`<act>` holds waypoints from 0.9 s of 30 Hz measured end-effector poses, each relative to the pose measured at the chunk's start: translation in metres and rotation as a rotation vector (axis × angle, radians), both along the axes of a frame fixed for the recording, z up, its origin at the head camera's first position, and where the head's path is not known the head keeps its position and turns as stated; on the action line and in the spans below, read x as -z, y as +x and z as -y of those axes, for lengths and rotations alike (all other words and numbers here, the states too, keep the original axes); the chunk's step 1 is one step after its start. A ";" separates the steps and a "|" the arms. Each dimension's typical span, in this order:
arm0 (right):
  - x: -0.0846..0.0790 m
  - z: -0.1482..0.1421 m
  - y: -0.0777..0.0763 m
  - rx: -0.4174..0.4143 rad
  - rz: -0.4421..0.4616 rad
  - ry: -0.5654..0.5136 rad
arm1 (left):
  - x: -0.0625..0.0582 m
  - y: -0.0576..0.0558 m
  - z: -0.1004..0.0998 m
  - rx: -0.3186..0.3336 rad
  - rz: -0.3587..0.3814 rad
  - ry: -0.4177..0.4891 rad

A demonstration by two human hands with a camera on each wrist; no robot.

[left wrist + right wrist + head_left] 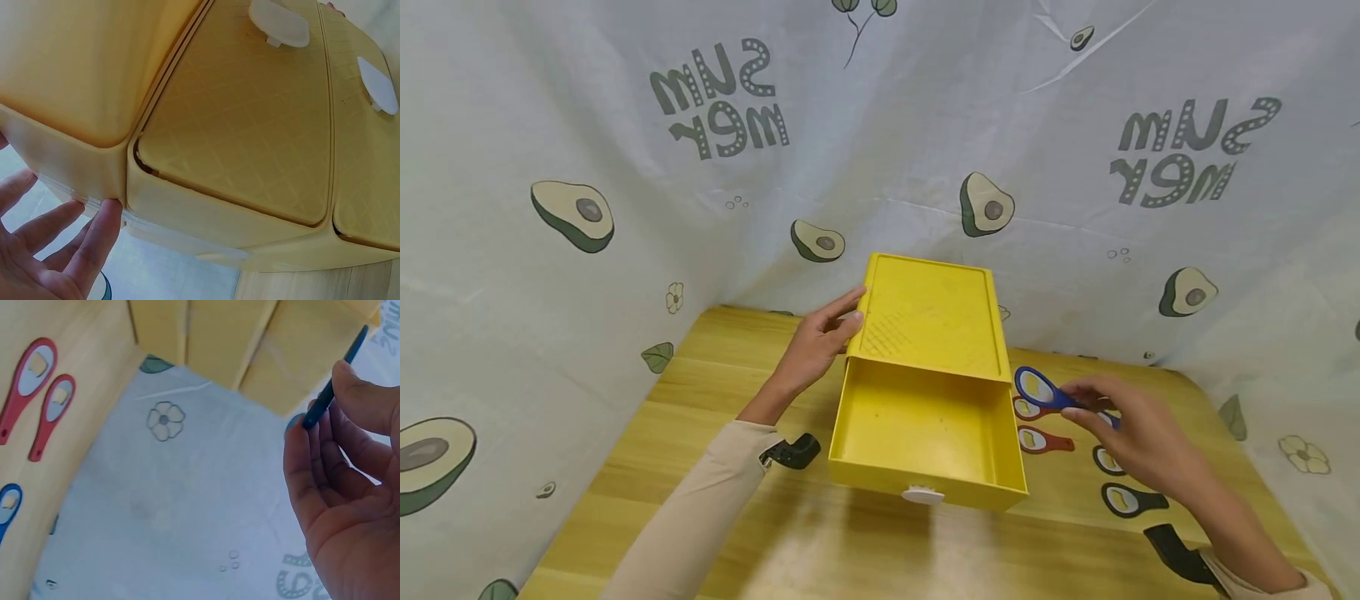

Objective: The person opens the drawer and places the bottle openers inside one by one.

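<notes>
A yellow drawer cabinet (pixel 932 312) stands on the table with its top drawer (pixel 917 417) pulled out. My left hand (pixel 812 354) touches the cabinet's left side; the left wrist view shows its fingers (pixel 100 240) extended against the yellow wall. In my right hand (pixel 1138 429), thumb and fingers pinch a blue bottle opener (pixel 1036 387) just right of the drawer. It appears edge-on in the right wrist view. Below it on the table lie two red bottle openers (pixel 1045 442), and another blue one (pixel 9 503) shows in the right wrist view.
Black bottle openers (pixel 1133 502) lie on the table at the right, near my right wrist. Lower drawers with white knobs (pixel 378 85) are closed. A printed avocado cloth (pixel 887 158) hangs behind and beside the wooden table (pixel 715 358).
</notes>
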State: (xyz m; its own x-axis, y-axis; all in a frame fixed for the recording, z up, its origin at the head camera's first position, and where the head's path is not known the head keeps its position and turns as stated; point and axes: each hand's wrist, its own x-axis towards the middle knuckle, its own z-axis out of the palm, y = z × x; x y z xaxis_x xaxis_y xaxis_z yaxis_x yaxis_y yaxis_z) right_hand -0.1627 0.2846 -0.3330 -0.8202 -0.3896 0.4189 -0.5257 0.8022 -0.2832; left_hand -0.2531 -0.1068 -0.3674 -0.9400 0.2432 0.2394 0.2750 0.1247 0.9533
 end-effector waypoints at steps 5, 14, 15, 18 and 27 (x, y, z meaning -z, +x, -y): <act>-0.013 0.010 -0.001 -0.024 -0.036 0.016 | 0.000 0.001 0.002 -0.002 0.007 -0.002; -0.040 0.034 -0.003 -0.096 -0.062 0.046 | 0.000 0.000 0.002 0.006 0.015 0.011; -0.042 0.038 -0.003 -0.098 -0.058 0.055 | 0.000 0.000 0.002 0.002 0.015 0.011; -0.048 0.049 -0.002 -0.106 -0.015 0.069 | 0.001 0.000 0.003 -0.002 0.014 0.013; -0.060 0.082 0.000 -0.166 0.133 0.063 | 0.001 0.000 0.000 0.007 0.016 0.010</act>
